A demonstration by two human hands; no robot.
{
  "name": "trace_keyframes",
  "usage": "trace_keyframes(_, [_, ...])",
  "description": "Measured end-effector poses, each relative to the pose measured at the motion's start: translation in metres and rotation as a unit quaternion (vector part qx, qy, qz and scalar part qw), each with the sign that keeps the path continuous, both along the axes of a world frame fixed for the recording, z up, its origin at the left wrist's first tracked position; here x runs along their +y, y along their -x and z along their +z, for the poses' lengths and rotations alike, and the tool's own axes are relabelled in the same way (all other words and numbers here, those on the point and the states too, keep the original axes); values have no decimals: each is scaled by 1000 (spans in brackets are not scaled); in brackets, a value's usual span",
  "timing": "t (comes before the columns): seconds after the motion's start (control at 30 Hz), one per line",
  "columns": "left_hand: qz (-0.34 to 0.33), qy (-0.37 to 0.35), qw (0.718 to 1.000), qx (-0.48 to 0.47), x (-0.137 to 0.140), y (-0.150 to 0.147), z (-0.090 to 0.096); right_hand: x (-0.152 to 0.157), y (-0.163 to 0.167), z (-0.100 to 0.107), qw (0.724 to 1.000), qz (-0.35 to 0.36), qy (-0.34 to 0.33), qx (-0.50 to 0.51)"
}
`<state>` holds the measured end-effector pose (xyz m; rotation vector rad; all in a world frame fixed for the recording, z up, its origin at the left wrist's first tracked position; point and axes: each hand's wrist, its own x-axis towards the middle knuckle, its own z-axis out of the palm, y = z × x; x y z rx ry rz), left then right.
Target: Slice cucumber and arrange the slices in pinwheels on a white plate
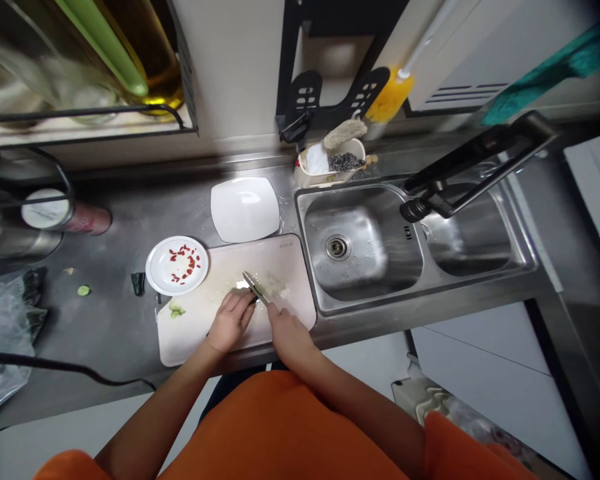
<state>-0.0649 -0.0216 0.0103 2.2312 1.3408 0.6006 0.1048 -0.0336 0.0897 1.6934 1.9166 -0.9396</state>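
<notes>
A knife point(255, 287) is in the closed grip of my right hand point(287, 331), its blade slanting up and to the left over the pale cutting board point(300, 267). Beside the blade, the fingers of my left hand point(231, 319) are curled on a dark green piece of cucumber point(254, 298), mostly hidden under the fingertips. Pale, wet-looking bits lie around the blade. Light green cucumber scraps point(177, 309) rest near the board's left end. A round white plate point(153, 270) holding small red pieces overlaps the board's upper left corner.
Behind the board is a square white plate point(245, 210). To the right is a double steel sink point(360, 293) with a black faucet point(480, 160). A dark green cucumber end point(138, 284), a round slice point(83, 290) and a plastic bag point(5, 320) lie on the left counter.
</notes>
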Motion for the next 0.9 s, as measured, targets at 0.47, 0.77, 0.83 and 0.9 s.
trace_keyframes(0.47, [4, -5, 1000, -7, -1, 0, -1, 5, -6, 0, 999, -28, 0, 32])
trace_keyframes(0.77, [6, -12, 1000, -10, -1, 0, -2, -15, -20, 32, 998, -19, 67, -3])
trace_keyframes(0.83, [6, -23, 1000, -11, -1, 0, 0, -17, -20, 36, 997, -22, 77, -5])
trace_keyframes(0.9, [7, -34, 999, -12, -1, -1, 1, -18, -20, 38, 997, -22, 80, -3])
